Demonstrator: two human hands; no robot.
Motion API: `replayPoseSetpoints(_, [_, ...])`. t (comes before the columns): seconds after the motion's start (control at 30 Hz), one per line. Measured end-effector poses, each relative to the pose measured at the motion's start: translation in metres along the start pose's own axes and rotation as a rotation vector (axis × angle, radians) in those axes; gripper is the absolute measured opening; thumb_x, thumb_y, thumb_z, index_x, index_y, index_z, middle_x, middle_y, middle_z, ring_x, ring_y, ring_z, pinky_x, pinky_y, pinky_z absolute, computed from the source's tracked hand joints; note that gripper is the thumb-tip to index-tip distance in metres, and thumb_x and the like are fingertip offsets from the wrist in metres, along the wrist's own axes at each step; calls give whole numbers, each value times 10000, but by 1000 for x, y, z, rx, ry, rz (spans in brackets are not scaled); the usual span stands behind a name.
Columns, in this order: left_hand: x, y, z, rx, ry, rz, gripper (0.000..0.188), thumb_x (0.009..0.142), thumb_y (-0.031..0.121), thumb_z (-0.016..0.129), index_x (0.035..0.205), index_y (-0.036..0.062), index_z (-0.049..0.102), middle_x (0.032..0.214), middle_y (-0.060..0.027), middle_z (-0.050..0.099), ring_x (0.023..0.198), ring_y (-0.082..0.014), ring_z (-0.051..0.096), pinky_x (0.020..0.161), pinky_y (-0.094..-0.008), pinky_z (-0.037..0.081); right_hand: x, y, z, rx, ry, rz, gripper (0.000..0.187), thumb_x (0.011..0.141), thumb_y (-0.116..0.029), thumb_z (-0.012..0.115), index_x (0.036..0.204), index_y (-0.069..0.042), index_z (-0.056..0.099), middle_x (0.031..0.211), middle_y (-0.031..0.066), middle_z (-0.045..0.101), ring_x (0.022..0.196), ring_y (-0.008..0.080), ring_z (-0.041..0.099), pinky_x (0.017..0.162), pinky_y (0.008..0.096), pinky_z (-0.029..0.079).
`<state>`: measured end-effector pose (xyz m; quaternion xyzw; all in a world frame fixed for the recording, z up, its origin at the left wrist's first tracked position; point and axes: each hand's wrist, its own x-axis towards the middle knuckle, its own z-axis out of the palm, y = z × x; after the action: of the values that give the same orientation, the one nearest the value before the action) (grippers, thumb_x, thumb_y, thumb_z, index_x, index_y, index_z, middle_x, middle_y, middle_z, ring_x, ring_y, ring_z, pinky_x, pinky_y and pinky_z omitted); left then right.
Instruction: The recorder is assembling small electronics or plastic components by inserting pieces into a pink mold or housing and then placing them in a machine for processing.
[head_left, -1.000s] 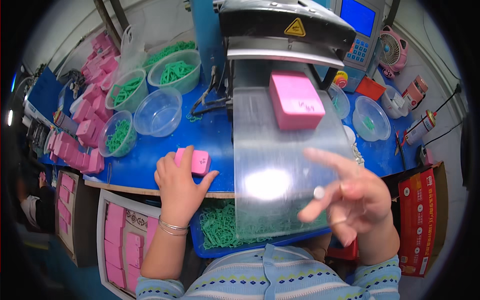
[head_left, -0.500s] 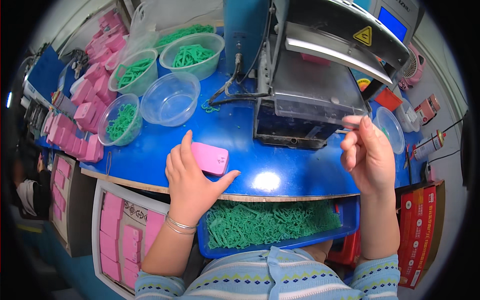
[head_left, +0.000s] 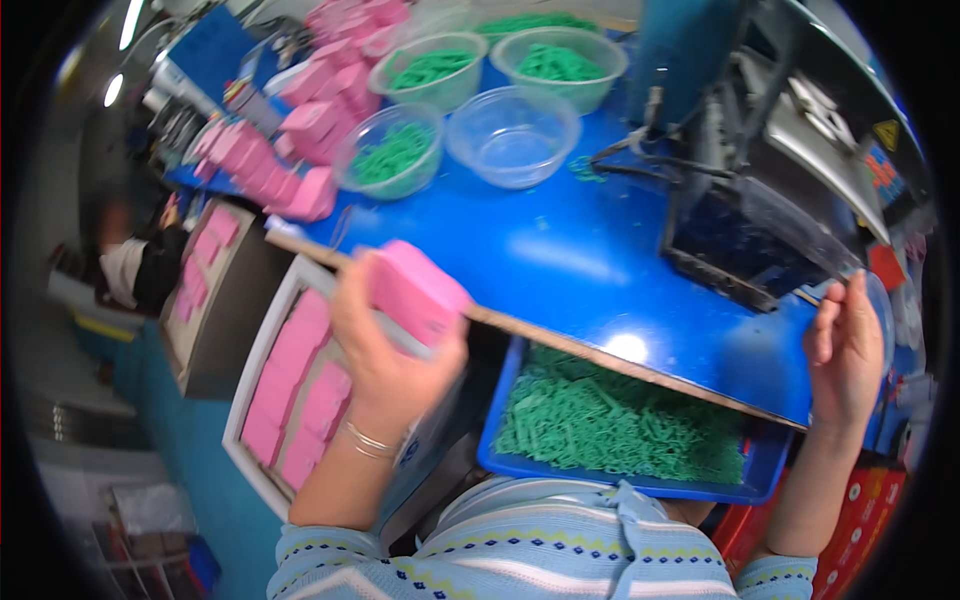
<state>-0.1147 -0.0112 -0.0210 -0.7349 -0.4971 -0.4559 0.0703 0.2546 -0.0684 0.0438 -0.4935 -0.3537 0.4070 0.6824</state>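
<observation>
Furthest left, a cardboard box (head_left: 228,320) is holding pink pieces (head_left: 207,250) in a row, and right of it a white-rimmed box (head_left: 240,405) is holding more of them side by side, an ordering that is probably saving room. At the far left of the blue tabletop (head_left: 560,300), a looser heap (head_left: 325,125) of them is lying. The left hand (head_left: 385,350) is gripping 1 pink block (head_left: 415,285), thumb and fingers bracing it from opposite sides, likely so the smooth slab is not slipping; that block is hanging around the tabletop's near edge, beside the white-rimmed box, blur hiding its exact height. Farther off, 3 bowls (head_left: 580,95) of green bits (head_left: 560,63) are clustering around 1 see-through bowl (head_left: 515,140), presumably keeping small parts sorted. Nearer, a blue tray (head_left: 495,425) heaped with green strips (head_left: 620,430) is sitting below the tabletop's edge, perhaps because that spot is suiting loose scraps. Toward the right, a dark machine (head_left: 730,245) is standing on the tabletop, and the right hand (head_left: 845,345) is hovering at its near right corner, fingers curling toward the thumb; whether this grip is pinching the machine's edge, the overlap is leaving unclear.
</observation>
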Motion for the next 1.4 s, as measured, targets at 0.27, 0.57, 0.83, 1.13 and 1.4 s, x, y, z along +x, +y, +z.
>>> replayPoseSetpoints(0.27, [-66, -97, -82, 346, -512, -463, 694, 645, 165, 737, 1225, -24, 406, 1166, -195, 481, 1102, -318, 462, 939, -361, 383, 9, 6, -11, -6, -21, -30, 280, 944, -270, 425, 900, -31, 565, 666, 11, 600, 397, 37, 412, 363, 149, 304])
replayPoseSetpoints(0.57, [-109, -167, -13, 378, -457, -603, 691, 636, 187, 732, 1210, -45, 425, 1169, -221, 495, 1056, -330, 507, 923, -369, 398, 13, 3, -6, 63, -36, 18, 298, 949, -273, 407, 875, -33, 567, 596, 4, 556, 392, 43, 408, 365, 150, 305])
replayPoseSetpoints(0.83, [-122, -243, -53, -20, -401, -978, 756, 609, 193, 767, 1248, -23, 426, 973, -191, 607, 872, -270, 604, 776, -340, 480, 10, 7, 1, 25, -17, -11, 305, 959, -278, 374, 874, -39, 543, 560, 7, 498, 386, 59, 388, 367, 166, 304])
replayPoseSetpoints(1.13, [-91, -164, -64, 420, -861, -873, 489, 612, 177, 759, 1010, -13, 548, 967, -194, 584, 904, -321, 567, 804, -350, 455, 0, 8, 18, 54, -25, 12, 300, 962, -305, 351, 796, -79, 459, 541, 0, 443, 390, 59, 383, 363, 167, 300])
replayPoseSetpoints(1.4, [8, 28, -20, -629, -685, -502, 262, 665, 51, 668, 907, 44, 568, 942, -110, 541, 940, -245, 526, 847, -330, 403, -61, 66, 49, -12, -688, 326, 248, 766, -21, 656, 899, -46, 449, 1060, 129, 463, 934, 210, 568, 798, 304, 483])
